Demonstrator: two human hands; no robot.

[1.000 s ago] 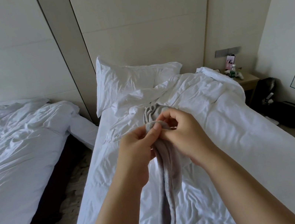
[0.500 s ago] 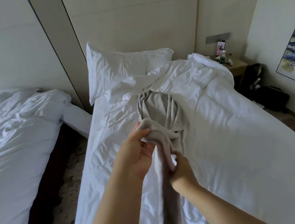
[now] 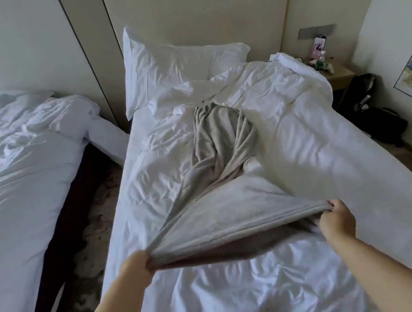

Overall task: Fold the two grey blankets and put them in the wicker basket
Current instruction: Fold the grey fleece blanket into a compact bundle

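The bed in front of you carries the grey blanket down its middle. Its far part lies bunched in ropey folds just short of the pillow. Its near part is spread out and lifted off the white duvet toward the foot edge.

The blanket looks soft, light and limp. I judge it will sag and drag wherever it is unsupported, and it will not hold a crease by itself. Take it at the two ends of the hemmed edge, as you do now, and hold that edge taut.

Your left hand pinches the left end of the edge, fingers curled round the cloth. Your right hand grips the right end with fingers closed over it, though blur hides exactly how they lie.

Two layers seem to show at the held edge, but I cannot be sure. It is unclear whether the bunched heap is the same blanket or the second one. No wicker basket is in view.
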